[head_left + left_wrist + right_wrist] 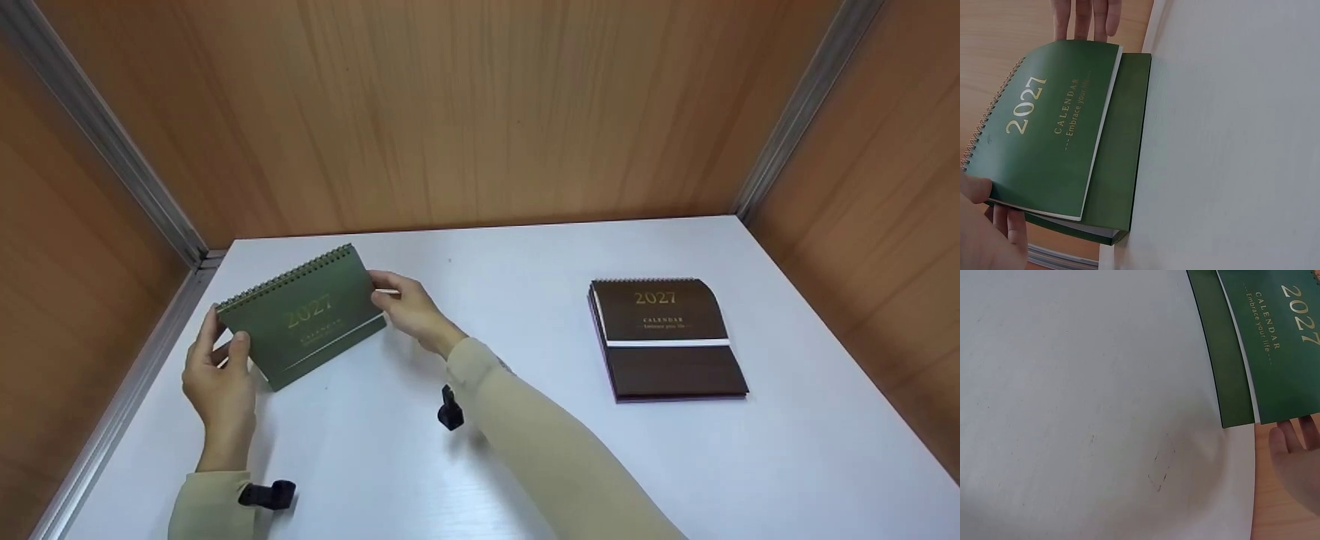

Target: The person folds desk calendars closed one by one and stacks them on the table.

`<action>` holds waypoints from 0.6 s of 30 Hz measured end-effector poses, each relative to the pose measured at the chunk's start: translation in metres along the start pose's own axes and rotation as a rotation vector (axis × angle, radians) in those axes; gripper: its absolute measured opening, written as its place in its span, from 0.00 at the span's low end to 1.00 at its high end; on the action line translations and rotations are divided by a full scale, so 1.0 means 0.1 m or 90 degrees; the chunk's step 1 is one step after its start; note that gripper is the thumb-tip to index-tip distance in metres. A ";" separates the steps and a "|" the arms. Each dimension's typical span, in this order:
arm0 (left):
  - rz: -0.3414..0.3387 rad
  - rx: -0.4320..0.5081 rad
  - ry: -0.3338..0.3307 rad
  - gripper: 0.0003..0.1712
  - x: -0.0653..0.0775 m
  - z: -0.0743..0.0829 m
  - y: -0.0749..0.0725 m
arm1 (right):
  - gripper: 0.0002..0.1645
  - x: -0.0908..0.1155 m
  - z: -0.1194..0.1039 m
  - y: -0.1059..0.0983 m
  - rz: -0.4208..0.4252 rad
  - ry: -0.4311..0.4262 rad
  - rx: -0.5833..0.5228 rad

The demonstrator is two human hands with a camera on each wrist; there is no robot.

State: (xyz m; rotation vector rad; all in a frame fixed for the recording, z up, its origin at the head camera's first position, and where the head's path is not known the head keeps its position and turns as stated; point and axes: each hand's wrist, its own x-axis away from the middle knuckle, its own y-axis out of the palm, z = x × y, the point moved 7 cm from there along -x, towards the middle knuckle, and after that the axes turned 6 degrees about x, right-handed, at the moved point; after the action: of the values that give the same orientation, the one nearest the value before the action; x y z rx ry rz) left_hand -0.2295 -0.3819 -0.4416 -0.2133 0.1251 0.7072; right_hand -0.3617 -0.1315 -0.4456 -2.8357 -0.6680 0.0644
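Note:
A green spiral-bound desk calendar (300,337) marked 2027 stands tilted at the left of the white table, its spiral edge up and slanting. My left hand (220,375) grips its left end, with the thumb (977,188) on the front cover and fingers behind. At the opposite end, my right hand (412,309) holds the side edge between thumb and fingers. In the left wrist view the cover pages (1044,157) stand a little away from the stiff green base (1123,129). The right wrist view shows the calendar's lower strip (1219,354) close over the table.
A dark brown 2027 desk calendar (667,367) with a white strip lies at the right of the white table (480,300). Wood-grain panels (480,112) with metal corner posts enclose the back and sides. Black wrist devices (450,412) hang by both sleeves.

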 end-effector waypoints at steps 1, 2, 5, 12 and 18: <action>0.001 0.001 0.002 0.33 0.00 0.00 0.00 | 0.25 0.01 0.00 -0.01 0.008 -0.003 -0.001; 0.000 0.002 0.003 0.33 0.00 0.00 0.01 | 0.24 0.01 0.00 -0.03 0.016 -0.005 -0.002; -0.002 0.004 0.005 0.33 0.00 0.00 0.03 | 0.22 0.02 0.00 -0.07 0.041 -0.011 0.002; -0.015 0.006 0.021 0.32 0.01 0.02 0.07 | 0.19 0.03 0.01 -0.17 0.086 -0.029 0.051; -0.027 0.012 0.028 0.32 0.02 0.03 0.12 | 0.16 0.07 0.00 -0.25 0.121 -0.049 0.088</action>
State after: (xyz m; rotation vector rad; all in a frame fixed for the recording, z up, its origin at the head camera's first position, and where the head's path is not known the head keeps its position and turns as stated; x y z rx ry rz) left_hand -0.2358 -0.3712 -0.4405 -0.2126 0.1686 0.6587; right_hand -0.3666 -0.1069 -0.4402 -2.7652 -0.3904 0.2425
